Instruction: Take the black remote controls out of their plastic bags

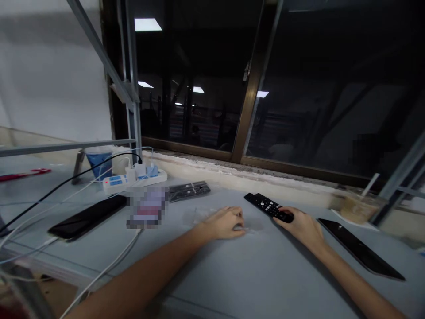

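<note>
My right hand (300,224) is closed around the near end of a black remote control (265,204) that lies on the grey table (232,274). My left hand (226,223) rests on the table just left of it, fingers curled over a clear plastic wrapper (202,215); what its fingertips pinch is too small to name. A second remote sealed in a clear bag (189,190) lies farther back on the left.
A white power strip (133,179) with chargers and cables sits at the back left beside a blue cup (98,161). A black phone (88,218) lies at the left, a dark tablet (360,249) at the right, an iced drink (357,206) behind it. A window runs along the table's far edge.
</note>
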`<move>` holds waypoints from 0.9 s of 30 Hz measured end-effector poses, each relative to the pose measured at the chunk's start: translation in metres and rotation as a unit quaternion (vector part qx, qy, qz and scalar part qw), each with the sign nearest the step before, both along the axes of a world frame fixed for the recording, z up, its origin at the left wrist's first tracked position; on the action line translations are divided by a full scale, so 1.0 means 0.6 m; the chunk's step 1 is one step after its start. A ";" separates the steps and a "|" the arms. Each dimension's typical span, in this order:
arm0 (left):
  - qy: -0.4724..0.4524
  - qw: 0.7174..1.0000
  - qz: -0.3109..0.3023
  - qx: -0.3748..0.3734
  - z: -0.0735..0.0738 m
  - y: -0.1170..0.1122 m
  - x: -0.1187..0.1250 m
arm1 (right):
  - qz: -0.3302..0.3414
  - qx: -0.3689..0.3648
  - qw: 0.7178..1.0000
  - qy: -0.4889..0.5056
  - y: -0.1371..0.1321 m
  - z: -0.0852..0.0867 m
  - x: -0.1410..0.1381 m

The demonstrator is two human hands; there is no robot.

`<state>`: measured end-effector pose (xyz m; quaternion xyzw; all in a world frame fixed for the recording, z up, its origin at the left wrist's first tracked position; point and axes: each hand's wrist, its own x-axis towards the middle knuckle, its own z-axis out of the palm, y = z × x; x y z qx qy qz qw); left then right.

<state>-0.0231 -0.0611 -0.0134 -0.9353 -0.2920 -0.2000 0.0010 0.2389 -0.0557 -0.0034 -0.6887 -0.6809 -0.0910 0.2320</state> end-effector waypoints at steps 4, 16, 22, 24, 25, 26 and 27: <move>-0.002 0.999 -0.008 0.032 -0.004 0.001 0.002 | 0.016 0.008 1.000 0.006 0.004 -0.006 0.003; 0.061 0.985 0.043 0.156 0.035 -0.021 -0.004 | 0.072 0.019 0.997 0.037 0.029 -0.033 0.030; 0.089 0.979 0.054 0.173 0.056 -0.022 -0.012 | 0.088 0.021 0.994 0.057 0.035 -0.038 0.035; 0.090 0.985 0.046 0.138 0.052 -0.020 -0.014 | 0.090 0.014 0.994 0.063 0.034 -0.037 0.034; 0.089 0.989 0.038 0.115 0.049 -0.020 -0.014 | 0.091 0.012 0.994 0.065 0.033 -0.037 0.034; 0.089 0.991 0.028 0.091 0.044 -0.019 -0.014 | 0.092 0.012 0.993 0.068 0.033 -0.037 0.034; 0.089 0.993 0.020 0.069 0.039 -0.018 -0.014 | 0.095 0.012 0.993 0.070 0.033 -0.037 0.034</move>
